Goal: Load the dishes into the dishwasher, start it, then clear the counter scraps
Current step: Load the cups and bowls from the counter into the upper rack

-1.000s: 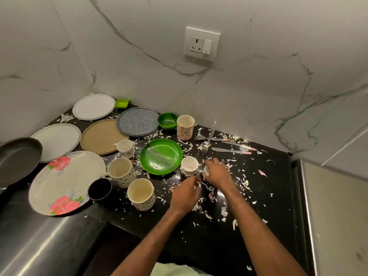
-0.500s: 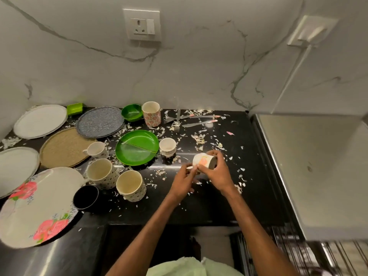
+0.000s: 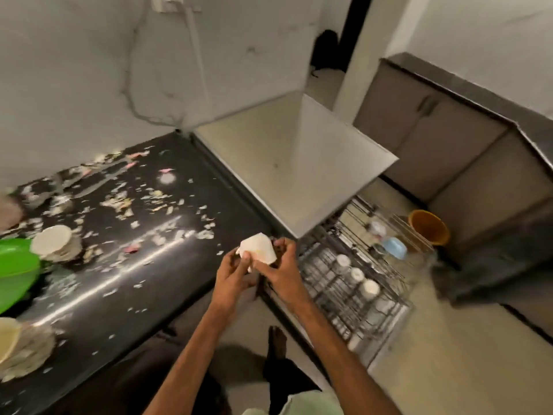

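Both hands hold a small white cup (image 3: 259, 247) above the right edge of the black counter (image 3: 125, 283). My left hand (image 3: 232, 272) grips it from the left and my right hand (image 3: 282, 269) from the right. The cup lies tilted on its side. Just to the right, the dishwasher rack (image 3: 356, 274) is pulled out low, with a few white cups and a blue item in it. Pale scraps (image 3: 167, 232) are strewn across the counter. A green plate (image 3: 15, 271) and more white cups (image 3: 55, 242) sit at the far left.
The dishwasher's grey top (image 3: 293, 163) stands next to the counter. An orange bucket (image 3: 429, 226) sits on the floor beyond the rack, near brown cabinets (image 3: 449, 139). Knives lie blurred at the counter's back left. My bare foot (image 3: 276, 342) is on the floor below.
Both hands lifted the small cup off the counter and carried it right, toward the rack. The view swung right, so most dishes left the frame and the open rack came in.
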`<state>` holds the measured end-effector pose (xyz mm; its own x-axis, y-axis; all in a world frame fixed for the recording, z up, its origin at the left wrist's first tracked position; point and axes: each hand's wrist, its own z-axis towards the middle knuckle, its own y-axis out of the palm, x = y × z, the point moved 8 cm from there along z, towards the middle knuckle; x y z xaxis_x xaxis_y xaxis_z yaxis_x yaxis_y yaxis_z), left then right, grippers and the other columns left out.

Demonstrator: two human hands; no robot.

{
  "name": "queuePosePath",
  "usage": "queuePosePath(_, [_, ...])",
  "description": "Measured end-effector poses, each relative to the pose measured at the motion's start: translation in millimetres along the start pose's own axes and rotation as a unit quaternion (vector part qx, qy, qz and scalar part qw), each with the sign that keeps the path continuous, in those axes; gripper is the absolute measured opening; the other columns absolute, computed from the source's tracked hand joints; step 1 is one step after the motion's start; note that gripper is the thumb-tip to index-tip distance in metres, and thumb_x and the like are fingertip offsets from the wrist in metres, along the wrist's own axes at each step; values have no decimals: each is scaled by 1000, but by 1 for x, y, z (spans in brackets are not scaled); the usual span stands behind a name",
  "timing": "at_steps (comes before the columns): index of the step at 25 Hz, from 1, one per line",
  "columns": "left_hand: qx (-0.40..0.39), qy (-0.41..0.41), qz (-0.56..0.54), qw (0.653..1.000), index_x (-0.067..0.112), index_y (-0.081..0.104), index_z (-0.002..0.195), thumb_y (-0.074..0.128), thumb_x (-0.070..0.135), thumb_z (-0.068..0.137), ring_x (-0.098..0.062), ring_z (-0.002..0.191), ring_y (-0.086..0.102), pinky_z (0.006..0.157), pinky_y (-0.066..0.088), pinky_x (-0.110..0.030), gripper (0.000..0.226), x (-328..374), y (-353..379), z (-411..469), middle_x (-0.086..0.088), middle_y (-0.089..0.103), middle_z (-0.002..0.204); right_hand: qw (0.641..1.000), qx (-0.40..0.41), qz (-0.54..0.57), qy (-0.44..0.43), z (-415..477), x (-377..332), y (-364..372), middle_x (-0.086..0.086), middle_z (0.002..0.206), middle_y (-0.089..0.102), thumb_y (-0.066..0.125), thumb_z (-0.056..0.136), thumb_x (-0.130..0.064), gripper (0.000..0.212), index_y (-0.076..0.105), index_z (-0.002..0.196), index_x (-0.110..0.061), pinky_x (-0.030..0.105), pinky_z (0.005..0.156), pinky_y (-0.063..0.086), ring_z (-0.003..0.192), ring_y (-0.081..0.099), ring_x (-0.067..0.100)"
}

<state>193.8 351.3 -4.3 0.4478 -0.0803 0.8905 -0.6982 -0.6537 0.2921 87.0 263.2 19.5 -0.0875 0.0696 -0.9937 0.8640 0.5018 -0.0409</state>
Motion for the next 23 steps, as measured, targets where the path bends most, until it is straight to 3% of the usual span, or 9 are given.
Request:
queuePosePath(4, [-69, -3, 100, 993, 7, 49, 132, 74, 16, 83, -21, 108, 66, 94, 56, -45, 56, -21, 83, 7, -15, 64, 123, 999, 28, -22, -31, -10, 11, -77, -10, 123, 59, 79, 72, -5, 70, 36, 123, -29, 31, 90, 55, 116, 62, 13])
queuePosePath(8, [-86, 32, 210, 973, 17, 52, 125, 85, 16, 73, -3, 95, 66, 78, 59, -32, 61, -48, 160, 35, 1, 64, 114, 999, 32, -42, -10, 6, 28, -156, -25, 125, 55, 86, 72, -17, 80, 33, 131, -33, 21, 93, 52, 121, 58, 5])
queuePosePath(10, [-104, 46, 271, 956, 21, 56, 122, 90, 26, 67, 2, 95, 64, 76, 57, -21, 65, -67, 202, 51, 7, 64, 112, 999, 30, -38, 10, 18, 43, -202, -23, 129, 52, 88, 71, -23, 85, 32, 134, -35, 18, 94, 50, 122, 56, 2])
queuePosePath(12, [-116, 46, 311, 942, 23, 57, 120, 92, 33, 60, -1, 97, 64, 76, 56, -19, 71, -84, 232, 64, 7, 65, 113, 998, 29, -48, 27, 26, 54, -238, -24, 131, 51, 88, 71, -35, 84, 34, 135, -41, 16, 94, 49, 121, 55, -2])
queuePosePath(14, [-128, 41, 341, 930, 26, 55, 119, 94, 33, 57, -10, 102, 65, 79, 59, -31, 74, -104, 255, 78, 6, 64, 115, 997, 28, -66, 38, 31, 73, -266, -26, 129, 53, 83, 74, -44, 74, 39, 134, -42, 17, 93, 50, 117, 56, -4])
queuePosePath(16, [-124, 18, 348, 929, 30, 54, 117, 95, 36, 55, -15, 103, 66, 77, 61, -43, 75, -125, 265, 89, 10, 63, 113, 995, 37, -78, 54, 35, 98, -282, -20, 131, 57, 79, 80, -43, 68, 44, 137, -33, 30, 97, 51, 117, 57, 0])
queuePosePath(18, [-127, 2, 350, 928, 33, 55, 116, 95, 39, 52, -9, 103, 65, 78, 61, -36, 76, -144, 266, 100, 15, 64, 110, 993, 41, -79, 74, 39, 124, -286, -13, 138, 54, 76, 85, -38, 69, 41, 143, -27, 38, 102, 49, 124, 54, 4])
queuePosePath(20, [-150, -16, 367, 918, 33, 57, 117, 95, 37, 53, -5, 104, 64, 78, 58, -25, 74, -162, 267, 115, 20, 64, 112, 993, 32, -60, 91, 48, 148, -284, -12, 146, 47, 75, 87, -32, 73, 35, 148, -29, 37, 105, 47, 132, 48, 7])
queuePosePath(23, [-222, -48, 398, 889, 32, 56, 121, 93, 22, 60, -8, 107, 64, 78, 55, -20, 73, -186, 272, 139, 18, 65, 115, 991, 34, -68, 106, 70, 177, -283, -13, 146, 44, 76, 86, -28, 73, 35, 147, -34, 36, 106, 46, 133, 45, 7])
